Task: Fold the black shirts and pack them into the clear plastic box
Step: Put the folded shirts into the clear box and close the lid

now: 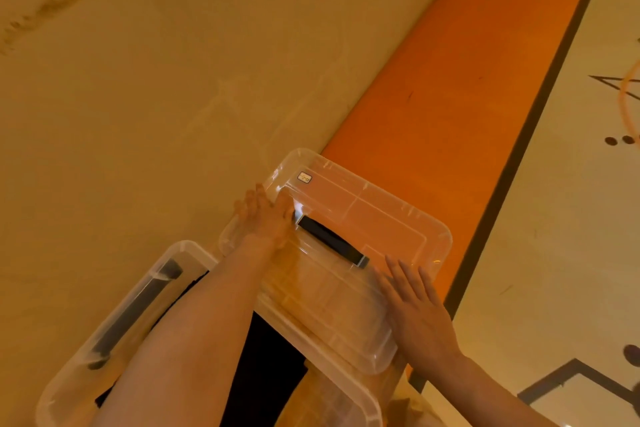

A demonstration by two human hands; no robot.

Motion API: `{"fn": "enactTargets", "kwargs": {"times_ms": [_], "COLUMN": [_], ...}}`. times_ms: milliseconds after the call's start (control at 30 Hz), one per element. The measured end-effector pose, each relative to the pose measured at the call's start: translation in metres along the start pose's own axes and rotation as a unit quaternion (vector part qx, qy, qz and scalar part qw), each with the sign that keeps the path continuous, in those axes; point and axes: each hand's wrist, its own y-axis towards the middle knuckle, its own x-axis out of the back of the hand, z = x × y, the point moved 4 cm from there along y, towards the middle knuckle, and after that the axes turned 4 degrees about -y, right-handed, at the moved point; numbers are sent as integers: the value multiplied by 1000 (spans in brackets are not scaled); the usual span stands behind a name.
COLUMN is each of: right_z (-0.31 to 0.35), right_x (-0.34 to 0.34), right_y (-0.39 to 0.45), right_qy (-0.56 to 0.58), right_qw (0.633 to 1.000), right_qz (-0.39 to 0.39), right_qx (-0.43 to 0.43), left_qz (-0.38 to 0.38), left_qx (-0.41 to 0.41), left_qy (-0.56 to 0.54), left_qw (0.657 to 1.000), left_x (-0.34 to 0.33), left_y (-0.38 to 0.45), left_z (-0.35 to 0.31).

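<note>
While dark cloth already lay inside the clear plastic box (pixel 114 319), packing looked near its end.
Beyond it, the left hand (pixel 266 222) and right hand (pixel 414 302) rested flat, fingers straight, on the clear lid (pixel 377 215); folding seemed finished, closing remained.

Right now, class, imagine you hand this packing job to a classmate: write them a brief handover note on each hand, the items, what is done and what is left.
Left hand: flat, fingers straight, on the far-left edge of the clear plastic lid with a black handle.
Right hand: flat, fingers straight, at the lid's near-right edge.
The lid lies tilted across the clear plastic box, not seated.
Done: black fabric, likely the shirts, is inside the box.
Left: square the lid over the box and press it shut.
</note>
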Motion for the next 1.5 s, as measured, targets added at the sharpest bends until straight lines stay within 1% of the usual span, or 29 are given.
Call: {"fn": "enactTargets", "kwargs": {"times_ms": [67,133,267,333,400,467,533,633,733,900,1033,1233,1500], "right_z": [-1,-4,-17,-21,-21,-21,-19,-19,-20,-24,-29,-22,1], "right_x": [2,3,-2,-1,3,9,13,13,16,33,53,97,149], "right_y": [-1,-3,-9,-10,-8,-6,-5,-5,-2,6,13,16,-3], "right_qy": [-3,6,70,93,138,184,229,290,323,318,306,286,261], "right_qw": [1000,999,980,974,970,961,950,930,913,908,907,906,898], "right_qz": [5,-14,-60,-65,-37,-36,-51,-83,-115,-149,-197,-261,-333], "right_qx": [-7,-44,-174,-197,-199,-202,-204,-209,-220,-227,-210,-170,-125], "left_qz": [2,4,-15,-27,-34,-32,-27,-29,-38,-71,-136,-234,-320], "left_qx": [2,7,42,41,37,49,60,49,48,39,19,16,-16], "left_qy": [-30,-29,40,63,76,65,63,73,66,41,19,7,-11], "left_qw": [1000,1000,998,997,996,996,996,996,996,996,990,972,947], "left_x": [3,2,3,4,4,5,5,5,7,16,38,84,128], "left_y": [-2,-5,-3,-2,-3,-3,-1,0,-1,-3,-7,-32,-81], "left_z": [-2,-5,0,1,0,3,8,11,10,10,14,29,62]}}
